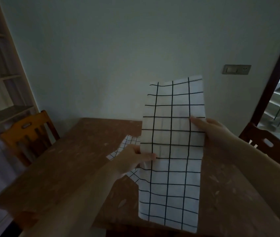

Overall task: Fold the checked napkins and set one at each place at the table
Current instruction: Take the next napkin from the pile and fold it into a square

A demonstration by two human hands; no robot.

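Before a pale wall, a long checked napkin [171, 151] was held above the wooden table [64, 168], pinched at its side edges by the left hand [134, 159] and right hand [207, 129], while another napkin [127, 144] lay mid-table and no place appeared set.

Both hands hold a checked napkin [171, 151] up over a wooden table [64, 168].

The left hand [134, 159] pinches the napkin's left edge with the thumb on the front of the cloth; the right hand [207, 129] grips the right edge higher up, so the long white strip with its black grid hangs tilted above the tabletop. A second checked napkin [127, 142] lies on the table behind the left hand. Wooden chairs stand at the left [28, 134] and right [269, 144] sides, a wall switch plate [236, 69] above.
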